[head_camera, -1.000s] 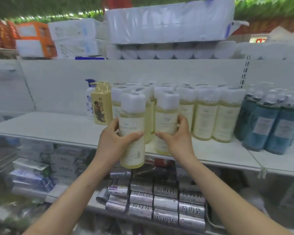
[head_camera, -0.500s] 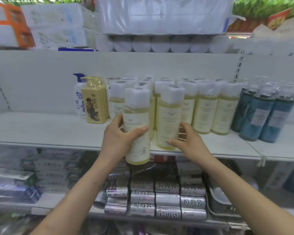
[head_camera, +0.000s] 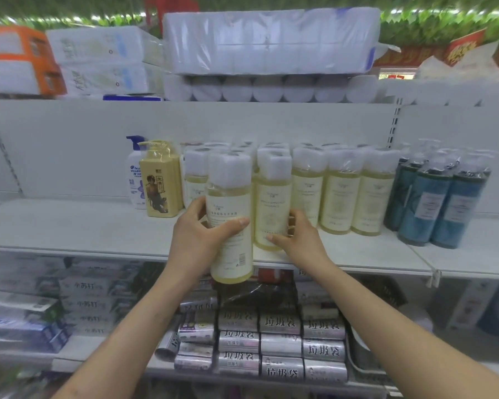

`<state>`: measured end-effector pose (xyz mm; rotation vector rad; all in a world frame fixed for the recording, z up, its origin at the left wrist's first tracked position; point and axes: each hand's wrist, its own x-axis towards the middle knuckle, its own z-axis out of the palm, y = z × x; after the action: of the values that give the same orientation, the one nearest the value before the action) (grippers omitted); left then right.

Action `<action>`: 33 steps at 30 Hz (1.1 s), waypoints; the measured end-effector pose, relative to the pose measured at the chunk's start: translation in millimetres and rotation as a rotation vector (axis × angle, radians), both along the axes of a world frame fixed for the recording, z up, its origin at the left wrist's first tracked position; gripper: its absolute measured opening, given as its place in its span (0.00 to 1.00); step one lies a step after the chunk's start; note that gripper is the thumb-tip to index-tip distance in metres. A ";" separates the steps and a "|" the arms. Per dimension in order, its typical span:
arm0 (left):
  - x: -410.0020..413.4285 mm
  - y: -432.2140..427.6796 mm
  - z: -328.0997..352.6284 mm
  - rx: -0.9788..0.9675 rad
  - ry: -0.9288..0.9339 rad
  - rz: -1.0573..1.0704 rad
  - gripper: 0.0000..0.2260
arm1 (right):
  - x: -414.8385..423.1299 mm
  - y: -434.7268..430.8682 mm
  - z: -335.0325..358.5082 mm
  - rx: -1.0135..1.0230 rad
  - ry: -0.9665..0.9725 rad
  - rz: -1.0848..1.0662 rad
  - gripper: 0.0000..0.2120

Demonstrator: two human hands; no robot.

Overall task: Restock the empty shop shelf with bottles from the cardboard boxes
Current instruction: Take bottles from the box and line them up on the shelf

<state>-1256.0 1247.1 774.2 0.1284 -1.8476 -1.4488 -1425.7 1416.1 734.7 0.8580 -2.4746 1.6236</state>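
Head view: left hand (head_camera: 196,240) tight round lifted bottle (head_camera: 230,256), right hand (head_camera: 300,243) round shelf bottle (head_camera: 272,203); yellow pump bottle (head_camera: 160,182) close left.

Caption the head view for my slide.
Left hand holds a yellow bottle at the shelf edge; right hand grips a shelved bottle.

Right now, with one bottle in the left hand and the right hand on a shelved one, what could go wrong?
1. The held bottle hangs in front of the shelf edge, its base below it; the left hand could knock it there.
2. The right hand grips the front bottle in a tight row; shifting it may topple neighbouring bottles.
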 end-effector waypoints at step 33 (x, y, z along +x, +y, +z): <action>-76.0 70.7 -20.8 -0.718 0.014 0.281 0.21 | -2.9 80.4 4.4 -0.050 0.126 -0.299 0.48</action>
<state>-1332.0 1317.8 753.5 0.0182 -2.1239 -0.5436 -1428.6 1496.5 739.1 0.5340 -2.3312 1.4741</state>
